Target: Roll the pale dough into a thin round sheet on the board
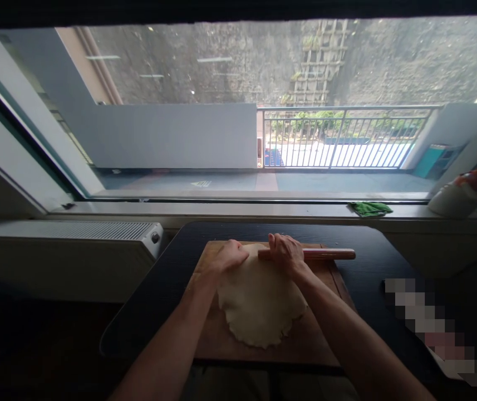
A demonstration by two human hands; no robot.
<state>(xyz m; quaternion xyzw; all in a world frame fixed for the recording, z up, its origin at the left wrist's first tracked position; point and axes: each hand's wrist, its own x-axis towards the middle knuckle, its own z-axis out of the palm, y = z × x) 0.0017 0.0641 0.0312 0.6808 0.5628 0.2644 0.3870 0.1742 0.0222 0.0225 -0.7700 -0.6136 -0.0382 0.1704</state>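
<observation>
A flat sheet of pale dough [261, 301] with a ragged near edge lies on a wooden board [213, 345]. My right hand [286, 253] is wrapped round a reddish-brown rolling pin [330, 254] at the far right part of the dough. One end of the pin sticks out to the right past the board. At the dough's far left edge, my left hand [232, 254] is closed with its fingers curled down. Whether it pinches the dough edge or only rests on it is hard to see, as the fingertips are hidden.
The board sits on a dark table [150, 312] below a wide window. A green cloth [370, 209] and a white pot [457, 197] stand on the sill. To the left is a white radiator [96, 245]. A blurred-out item [430, 328] lies at the table's right.
</observation>
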